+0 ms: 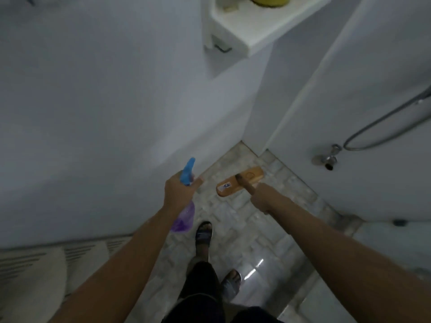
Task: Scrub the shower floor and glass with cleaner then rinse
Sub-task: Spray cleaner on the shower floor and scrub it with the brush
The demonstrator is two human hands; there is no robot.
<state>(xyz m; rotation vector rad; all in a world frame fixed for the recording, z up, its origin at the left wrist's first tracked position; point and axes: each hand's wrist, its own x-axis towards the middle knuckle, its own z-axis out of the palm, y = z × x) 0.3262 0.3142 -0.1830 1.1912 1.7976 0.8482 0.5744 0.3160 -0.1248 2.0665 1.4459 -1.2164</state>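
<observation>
On floor (235, 231) ahead: brush (233, 183), long axis crosswise, nearer right hand (261, 200), gripped by handle (246, 185); bottle (185, 219) gripped in left hand (179, 192), nozzle forward.

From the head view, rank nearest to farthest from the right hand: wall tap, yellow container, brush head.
1. Brush head, on the floor just ahead of the right hand.
2. Wall tap, low on the right wall.
3. Yellow container, up on the corner shelf.

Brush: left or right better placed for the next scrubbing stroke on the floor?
Right. The right grip holds the brush handle, with the brush head on the tiled floor; the left grip holds the spray bottle.
</observation>
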